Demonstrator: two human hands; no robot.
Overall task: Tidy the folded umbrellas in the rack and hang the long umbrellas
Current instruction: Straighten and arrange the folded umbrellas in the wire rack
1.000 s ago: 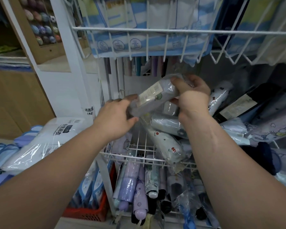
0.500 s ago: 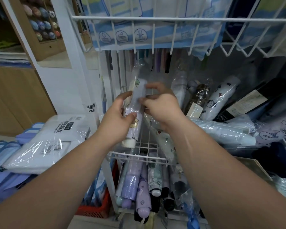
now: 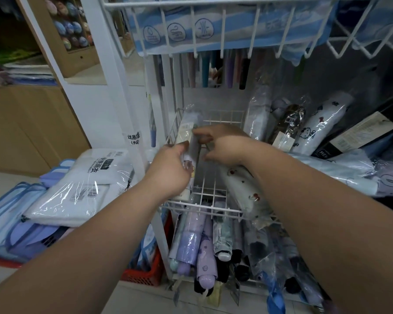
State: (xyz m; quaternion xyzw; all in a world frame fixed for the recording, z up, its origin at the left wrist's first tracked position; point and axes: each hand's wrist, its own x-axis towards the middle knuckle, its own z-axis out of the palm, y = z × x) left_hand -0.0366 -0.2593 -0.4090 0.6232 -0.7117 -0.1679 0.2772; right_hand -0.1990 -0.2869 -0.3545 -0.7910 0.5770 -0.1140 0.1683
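Note:
A grey folded umbrella [image 3: 192, 141] in clear wrap stands upright at the left end of the white wire rack [image 3: 210, 197]. My left hand [image 3: 170, 169] grips its lower half. My right hand [image 3: 222, 145] holds its upper part with fingertips near the paper label. A white cherry-print folded umbrella [image 3: 243, 189] lies slanted just right of my hands. More folded umbrellas lean at the back right, among them a white cat-print umbrella [image 3: 320, 123]. Long umbrellas [image 3: 216, 69] hang behind the upper basket.
A lower wire shelf holds several folded umbrellas, a lilac one [image 3: 191, 239] in front. An upper wire basket [image 3: 225, 26] holds blue-striped packs. Packaged raincoats [image 3: 84, 184] are stacked at left beside a red crate [image 3: 145, 274]. A wooden cabinet [image 3: 32, 123] stands at far left.
The grey umbrella went from lying slanted high between my hands to standing upright, then down into the rack's left end. Both hands moved lower and left with it.

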